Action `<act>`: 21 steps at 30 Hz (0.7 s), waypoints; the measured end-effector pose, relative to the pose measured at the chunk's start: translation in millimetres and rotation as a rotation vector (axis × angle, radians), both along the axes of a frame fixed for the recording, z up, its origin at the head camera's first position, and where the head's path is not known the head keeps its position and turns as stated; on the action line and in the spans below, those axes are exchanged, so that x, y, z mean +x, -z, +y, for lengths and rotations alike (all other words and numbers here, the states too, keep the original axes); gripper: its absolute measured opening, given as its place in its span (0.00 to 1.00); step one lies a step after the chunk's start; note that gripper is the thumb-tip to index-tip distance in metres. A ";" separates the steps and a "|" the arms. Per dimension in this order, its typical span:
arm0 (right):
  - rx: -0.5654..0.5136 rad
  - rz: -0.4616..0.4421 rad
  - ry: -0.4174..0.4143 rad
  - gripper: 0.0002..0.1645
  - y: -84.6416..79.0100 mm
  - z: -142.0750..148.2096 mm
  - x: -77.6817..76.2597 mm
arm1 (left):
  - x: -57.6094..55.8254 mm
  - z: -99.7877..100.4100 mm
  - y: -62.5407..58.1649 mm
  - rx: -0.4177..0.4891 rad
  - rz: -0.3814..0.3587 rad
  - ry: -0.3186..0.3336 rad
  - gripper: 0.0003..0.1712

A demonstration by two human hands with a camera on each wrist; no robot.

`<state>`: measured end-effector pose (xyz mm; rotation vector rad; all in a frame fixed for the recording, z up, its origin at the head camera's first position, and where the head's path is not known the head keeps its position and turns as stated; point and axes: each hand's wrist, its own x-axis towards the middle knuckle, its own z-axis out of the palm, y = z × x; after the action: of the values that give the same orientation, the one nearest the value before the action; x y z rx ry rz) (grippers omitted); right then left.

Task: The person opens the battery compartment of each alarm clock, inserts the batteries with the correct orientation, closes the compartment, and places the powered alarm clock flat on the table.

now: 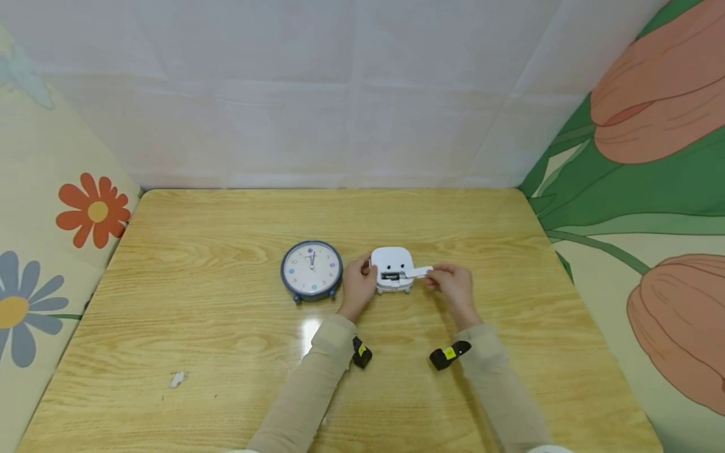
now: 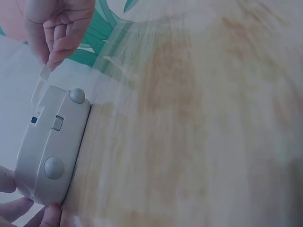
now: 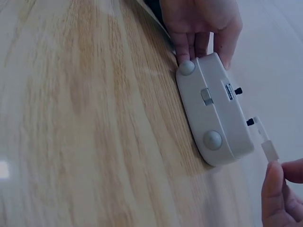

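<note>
A small white alarm clock (image 1: pixel 391 257) lies on the table, its back with two black knobs facing up. Its battery slot is uncovered, and a dark battery (image 1: pixel 389 276) shows inside. My left hand (image 1: pixel 358 286) grips the clock's left side between thumb and fingers. With thumb and fingertips, my right hand (image 1: pixel 455 289) pinches a white battery cover (image 1: pixel 419 272) by its right end, at the slot's right side. In the right wrist view the cover (image 3: pixel 269 149) is held above the clock's back. Two round feet show on the clock's side (image 2: pixel 57 137) in the left wrist view.
A round blue-rimmed clock (image 1: pixel 311 269) lies face up just left of my left hand. The wooden table (image 1: pixel 226 220) has a pale worn spot (image 1: pixel 177 379) at front left. Behind it hangs a white cloth (image 1: pixel 283 113); flower-printed panels (image 1: pixel 651 239) flank the sides.
</note>
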<state>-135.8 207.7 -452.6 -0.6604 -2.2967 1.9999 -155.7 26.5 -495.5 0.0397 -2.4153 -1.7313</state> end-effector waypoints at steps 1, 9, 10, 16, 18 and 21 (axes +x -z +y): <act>-0.010 0.004 -0.001 0.16 0.2 -1.4 0.4 | -0.1 0.1 0.3 -0.005 0.004 -0.002 0.16; -0.053 -0.006 -0.005 0.16 3.1 -11.2 -0.3 | -2.5 1.7 2.0 -0.051 0.031 -0.022 0.17; -0.059 -0.007 -0.005 0.17 3.2 -12.5 -0.5 | -2.9 1.9 2.3 -0.057 0.036 -0.025 0.17; -0.086 0.005 -0.013 0.17 3.0 -18.7 -1.0 | -4.2 2.6 2.4 -0.086 0.040 -0.024 0.17; -0.092 0.009 -0.014 0.17 3.3 -20.1 -0.9 | -4.7 3.0 2.0 -0.089 0.035 -0.019 0.16; -0.091 0.009 -0.013 0.17 3.8 -23.3 -0.7 | -4.5 2.8 0.5 -0.078 0.028 -0.009 0.16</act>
<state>-136.4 184.5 -456.4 -0.6417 -2.2220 2.1197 -160.2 29.3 -496.0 0.0169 -2.4564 -1.6206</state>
